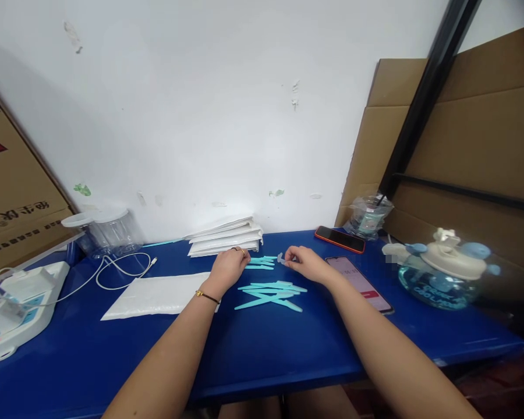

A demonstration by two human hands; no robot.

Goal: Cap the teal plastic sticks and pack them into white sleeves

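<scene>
My left hand (231,266) is closed at the left ends of a small group of turquoise eyebrow razors (262,263), which stick out to the right of its fingertips. Just to their right, my right hand (303,262) pinches a small translucent piece (281,259) that looks like a razor cap. Nearer to me lies a loose, crossed pile of several more turquoise eyebrow razors (271,294), apart from both hands. Under my left wrist is a white padded envelope (157,295) lying flat on the blue table (279,355).
Behind my left hand stands a stack of white envelopes (227,235). Two phones, one orange-edged (339,239) and one lit (360,284), lie right, near a blue water jug (441,273). Clear jars (113,233), a white cable (113,285) and a power strip (39,302) sit left.
</scene>
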